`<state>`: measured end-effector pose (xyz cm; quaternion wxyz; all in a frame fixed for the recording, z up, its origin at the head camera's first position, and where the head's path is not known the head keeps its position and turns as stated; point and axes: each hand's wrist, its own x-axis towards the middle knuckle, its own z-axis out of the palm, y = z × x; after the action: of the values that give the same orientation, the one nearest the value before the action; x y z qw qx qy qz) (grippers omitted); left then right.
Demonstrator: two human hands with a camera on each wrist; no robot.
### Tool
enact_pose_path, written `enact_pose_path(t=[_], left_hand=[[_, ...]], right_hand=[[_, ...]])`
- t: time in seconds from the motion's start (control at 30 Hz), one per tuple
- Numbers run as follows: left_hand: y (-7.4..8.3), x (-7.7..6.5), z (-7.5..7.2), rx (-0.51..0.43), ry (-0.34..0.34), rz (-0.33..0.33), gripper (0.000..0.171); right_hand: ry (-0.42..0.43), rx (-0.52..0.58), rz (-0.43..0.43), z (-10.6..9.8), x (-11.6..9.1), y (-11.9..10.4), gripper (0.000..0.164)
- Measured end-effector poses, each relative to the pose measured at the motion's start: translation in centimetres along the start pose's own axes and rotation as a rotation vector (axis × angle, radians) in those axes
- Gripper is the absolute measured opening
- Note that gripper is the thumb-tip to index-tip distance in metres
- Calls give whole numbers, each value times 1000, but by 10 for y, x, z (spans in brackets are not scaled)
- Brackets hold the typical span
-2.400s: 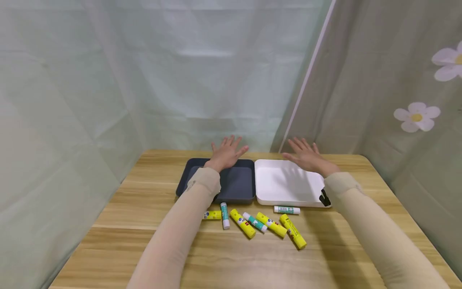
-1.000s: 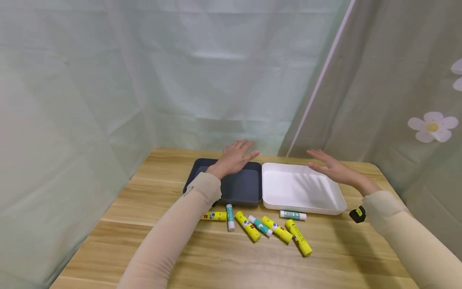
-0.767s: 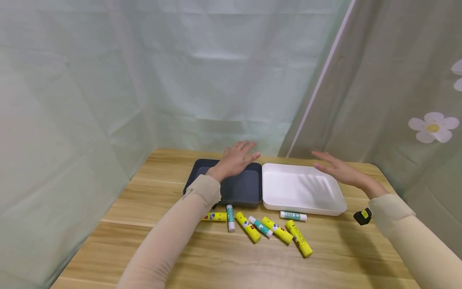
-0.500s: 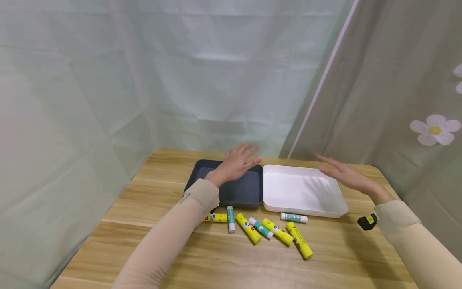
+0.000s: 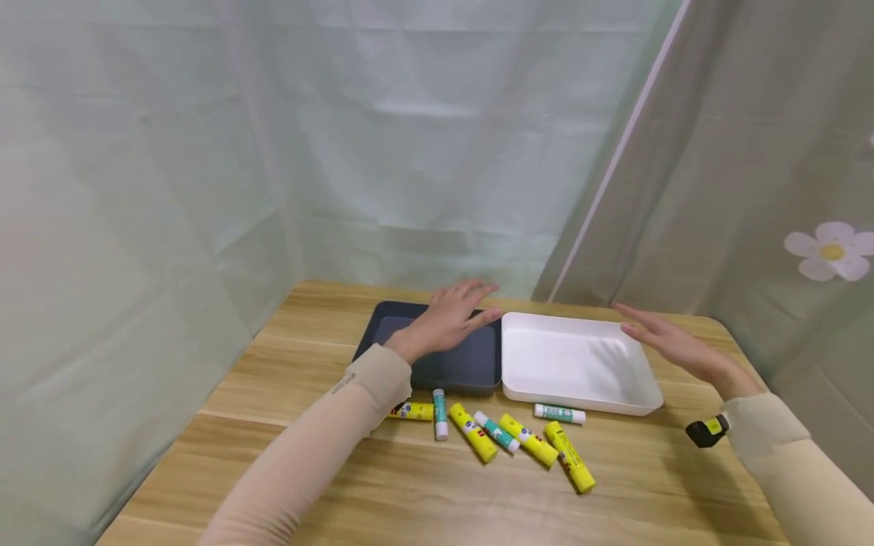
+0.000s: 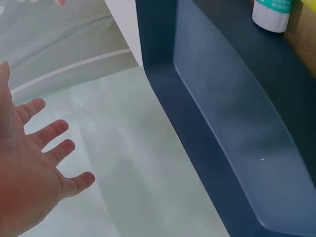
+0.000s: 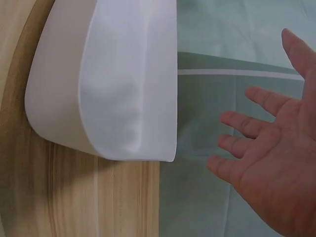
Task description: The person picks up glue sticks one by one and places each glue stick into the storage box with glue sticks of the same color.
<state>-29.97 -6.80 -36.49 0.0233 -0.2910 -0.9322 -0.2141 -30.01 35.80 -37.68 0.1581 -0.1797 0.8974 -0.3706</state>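
Yellow stick (leftmost slanting one), far-left to near-right, lies nearward of left hand, right hand farther; all fingers apart.

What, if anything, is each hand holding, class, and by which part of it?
Nothing is held. The left hand and right hand are open, apart from the navy tray and white tray; the glue sticks lie on the table.
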Motion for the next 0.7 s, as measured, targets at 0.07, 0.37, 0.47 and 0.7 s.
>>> enact_pose_path(t=[0.07, 0.37, 0.47, 0.7], left_hand=[[1, -1, 1, -9, -2, -1, 64], [7, -6, 3, -46, -6, 23, 63], [9, -9, 2, -59, -5, 27, 63], [9, -19, 7, -87, -7, 44, 63]], right_hand=[[5, 2, 5, -1, -3, 2, 70], [6, 17, 16, -4, -17, 3, 72], [5, 40, 12, -5, -19, 4, 72], [29, 73, 14, -5, -25, 12, 72]])
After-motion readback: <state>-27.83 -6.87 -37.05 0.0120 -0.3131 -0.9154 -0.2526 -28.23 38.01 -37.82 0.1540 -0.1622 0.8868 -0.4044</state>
